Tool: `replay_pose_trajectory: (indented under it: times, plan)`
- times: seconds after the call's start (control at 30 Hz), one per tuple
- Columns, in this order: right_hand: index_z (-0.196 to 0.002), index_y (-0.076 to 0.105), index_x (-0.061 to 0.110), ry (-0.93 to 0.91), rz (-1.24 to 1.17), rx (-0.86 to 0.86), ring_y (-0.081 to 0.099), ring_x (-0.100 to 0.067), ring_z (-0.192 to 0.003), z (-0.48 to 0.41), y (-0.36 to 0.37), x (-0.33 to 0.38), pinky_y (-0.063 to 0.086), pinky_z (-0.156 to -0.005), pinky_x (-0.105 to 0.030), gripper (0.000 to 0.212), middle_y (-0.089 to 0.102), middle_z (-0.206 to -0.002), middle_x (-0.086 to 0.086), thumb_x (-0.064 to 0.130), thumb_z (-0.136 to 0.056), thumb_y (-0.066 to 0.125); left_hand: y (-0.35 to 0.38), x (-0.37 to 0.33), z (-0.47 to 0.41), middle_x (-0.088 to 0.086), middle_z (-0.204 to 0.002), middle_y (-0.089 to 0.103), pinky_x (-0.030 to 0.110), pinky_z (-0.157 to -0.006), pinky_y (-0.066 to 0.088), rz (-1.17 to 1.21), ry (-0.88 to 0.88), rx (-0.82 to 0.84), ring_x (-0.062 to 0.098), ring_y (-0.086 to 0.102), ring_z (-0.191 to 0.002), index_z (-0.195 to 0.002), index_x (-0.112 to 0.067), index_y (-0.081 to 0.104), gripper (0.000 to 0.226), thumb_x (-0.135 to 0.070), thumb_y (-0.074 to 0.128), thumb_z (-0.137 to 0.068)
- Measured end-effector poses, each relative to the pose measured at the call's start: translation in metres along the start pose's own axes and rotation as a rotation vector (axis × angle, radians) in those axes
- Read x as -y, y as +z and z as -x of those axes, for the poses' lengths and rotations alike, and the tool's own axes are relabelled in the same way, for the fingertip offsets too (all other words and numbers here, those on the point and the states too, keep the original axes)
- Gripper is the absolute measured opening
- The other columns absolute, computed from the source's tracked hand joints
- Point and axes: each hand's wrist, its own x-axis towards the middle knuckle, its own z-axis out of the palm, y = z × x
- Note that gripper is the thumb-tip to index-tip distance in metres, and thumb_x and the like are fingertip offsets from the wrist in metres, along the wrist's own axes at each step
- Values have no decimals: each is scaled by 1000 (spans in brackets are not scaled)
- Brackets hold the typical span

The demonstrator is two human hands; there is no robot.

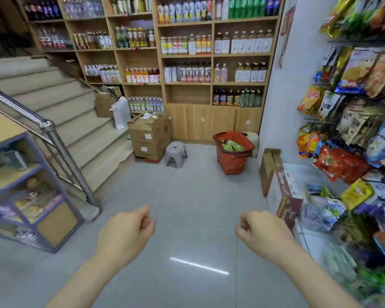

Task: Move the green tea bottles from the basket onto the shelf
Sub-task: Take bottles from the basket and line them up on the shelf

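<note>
Several green tea bottles (232, 146) are seen lying heaped in the red basket (231, 162), only their green labels showing above the rim; how many there are cannot be told. The basket is set on the floor (187, 196) right of the frame's centre, just before the cabinet doors of the wooden shelf (188, 94), presumably so that each bottle can be lifted straight up to a compartment. One compartment, up and to the left of the basket, is seen bare, and green bottles are ranged in the one beside it, to the right. That bare space is judged the likely destination.

A grey stool (175, 154) is placed left of the basket, perhaps for sitting while stocking, and stacked cardboard boxes (148, 138) are piled further left, at the foot of the stairs (60, 103). Hanging snack packets (353, 130) fill the right edge.

At the bottom of the frame the left hand (126, 232) and right hand (262, 233) are held out well apart, fingers loosely curled, nothing gripped. Both are far from the basket, so the task is judged not yet begun: the basket must first be approached.
</note>
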Motion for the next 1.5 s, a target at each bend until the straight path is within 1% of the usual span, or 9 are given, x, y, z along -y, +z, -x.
replay_pose_trajectory:
  times: [0.17, 0.27, 0.4, 0.6, 0.8, 1.03, 1.17, 1.37, 1.5]
  plan:
    - [-126, 50, 28, 89, -287, -15, 58, -19, -106, -104, 15, -44, 40, -77, -27, 41, 58, -115, 1, 47, -89, 51, 47, -5, -112, -6, -70, 64, 34, -70, 48, 571, -137, -57, 15, 60, -66, -77, -26, 57, 15, -18, 68, -84]
    - [-136, 42, 27, 140, -384, -64, 56, -21, -112, -163, 20, -63, 43, -86, -29, 52, 53, -128, -3, 46, -88, 55, 76, -5, -176, 0, -79, 64, 12, -62, 43, 740, -178, -58, 3, 55, -61, -91, -21, 61, 14, -12, 69, -83]
    - [-133, 44, 28, 216, -492, -120, 58, -21, -108, -248, 27, -80, 46, -88, -34, 50, 55, -126, -4, 42, -87, 58, 113, 3, -266, 5, -86, 65, 8, -62, 42, 781, -175, -41, 5, 57, -64, -96, -15, 63, 16, -8, 68, -83]
    - [-124, 53, 25, 396, -764, -248, 59, -9, -85, -385, 39, -75, 40, -58, -8, 38, 59, -113, -1, 25, -88, 63, 147, 28, -428, -2, -90, 66, 14, -61, 41, 722, -91, -11, 8, 61, -78, -96, -20, 64, 18, -10, 69, -82]
    - [-124, 53, 21, 470, -773, -335, 60, -15, -95, -511, 38, -65, 49, -77, -27, 45, 59, -112, -1, 15, -82, 69, 164, 28, -596, -8, -93, 65, 15, -62, 40, 640, 42, 69, 9, 60, -84, -93, -24, 65, 15, -14, 68, -83]
    - [-111, 58, 32, 463, -640, -328, 59, -6, -74, -652, 33, -85, 48, -65, -23, 24, 60, -86, 13, 28, -87, 63, 206, -16, -776, -12, -77, 65, 28, -69, 52, 516, 312, 147, 7, 59, -69, -89, -23, 71, 14, -11, 66, -83]
    - [-93, 64, 24, 565, -911, -315, 64, -11, -66, -763, 39, -120, 46, -60, -21, 6, 69, -80, 2, 22, -90, 60, 252, -52, -894, -10, -70, 68, 26, -71, 53, 577, 278, 298, 7, 64, -66, -80, -29, 68, 27, -3, 60, -83]
    - [-102, 64, 10, 793, -1382, -251, 62, -18, -71, -940, 41, -171, 47, -62, -26, 18, 66, -88, -10, 22, -95, 53, 311, -109, -1055, -3, -107, 67, 30, -88, 46, 341, 420, 374, 15, 60, -97, -106, -22, 68, 24, -13, 56, -87]
    - [-105, 60, 12, 902, -1327, -194, 60, -19, -80, -1037, 53, -198, 46, -67, -28, 16, 61, -97, -9, 21, -95, 53, 346, -127, -1156, 1, -120, 59, 31, -96, 38, 176, 589, 395, 22, 51, -113, -117, -21, 62, 28, -21, 55, -90]
